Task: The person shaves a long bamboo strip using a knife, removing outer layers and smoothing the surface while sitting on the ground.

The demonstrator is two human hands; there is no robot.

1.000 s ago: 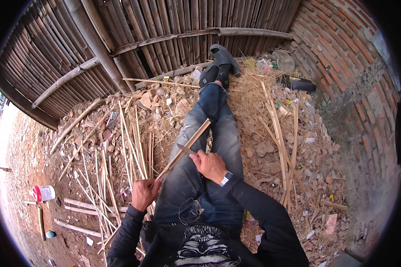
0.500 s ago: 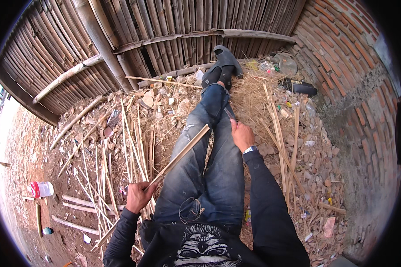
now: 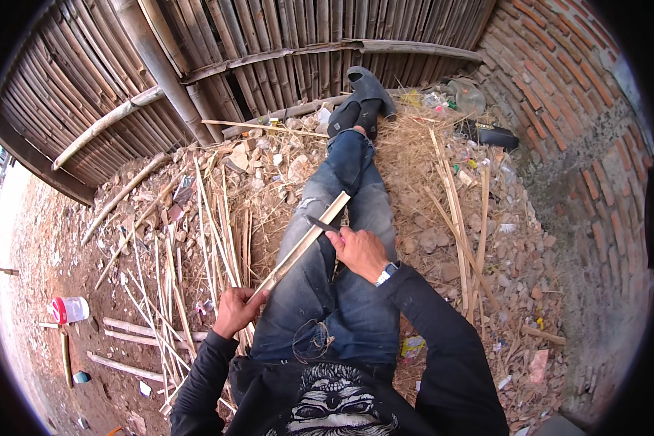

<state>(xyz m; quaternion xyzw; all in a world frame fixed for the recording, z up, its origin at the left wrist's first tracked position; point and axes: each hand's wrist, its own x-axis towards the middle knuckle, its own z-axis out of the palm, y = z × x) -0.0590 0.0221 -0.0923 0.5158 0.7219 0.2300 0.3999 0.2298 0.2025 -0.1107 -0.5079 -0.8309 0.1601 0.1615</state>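
Observation:
Across my thighs slants a pale split bamboo strip (image 3: 298, 251), its far end over my knees. My left hand (image 3: 237, 311) is closed around the strip near its lower end. My right hand (image 3: 360, 254) grips a knife (image 3: 321, 224) by the handle, which the fingers mostly cover. The dark blade lies across the strip's upper part and appears to touch it. A small coil of thin wire or cord (image 3: 314, 341) rests on my lap.
Long bamboo strips (image 3: 214, 232) lie on the rubble to my left, and more strips (image 3: 454, 218) to my right. Short poles (image 3: 134, 330) and a red-and-white tub (image 3: 69, 310) are farther left. A bamboo wall (image 3: 283, 73) stands ahead, a brick wall (image 3: 574, 94) at right.
My right hand has swung left and toward me, bringing the knife from beside my leg onto the strip. The strip has shifted slightly to the right, still in my left hand.

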